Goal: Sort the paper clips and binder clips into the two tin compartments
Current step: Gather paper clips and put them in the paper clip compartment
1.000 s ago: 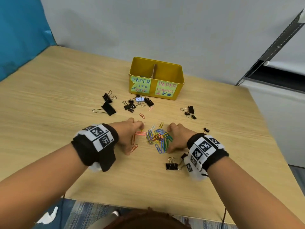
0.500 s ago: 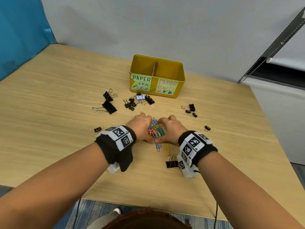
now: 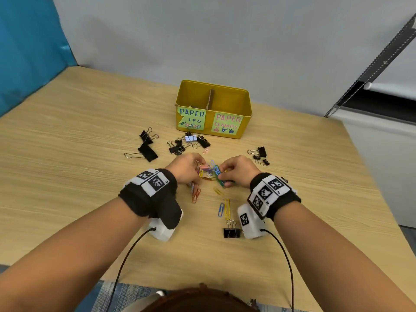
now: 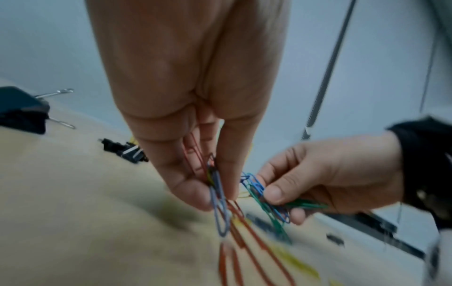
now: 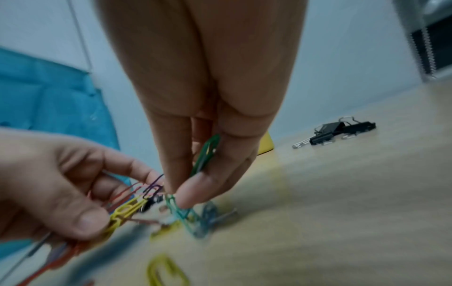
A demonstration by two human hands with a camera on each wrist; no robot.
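A yellow tin [image 3: 244, 131] with a middle divider stands at the back, labelled for paper clips on the left and clamps on the right. My left hand [image 3: 188, 171] pinches a bunch of red, blue and yellow paper clips [image 4: 218, 195] just above the table. Close beside it my right hand [image 3: 236, 170] pinches green and blue paper clips [image 5: 205, 154]. A few paper clips [image 3: 227, 209] lie loose on the wood below the hands. Black binder clips [image 3: 147, 152] lie scattered in front of the tin.
More binder clips lie at the tin's front [image 3: 193, 140], to the right [image 3: 260, 154] and one near my right wrist [image 3: 231, 230]. The table's right edge [image 3: 371, 176] borders a white cabinet. A blue curtain [image 3: 29, 48] hangs at the left.
Both hands closed together over the paper clip pile, shifted toward the tin and lifted bunches of clips; a few clips stayed behind on the table.
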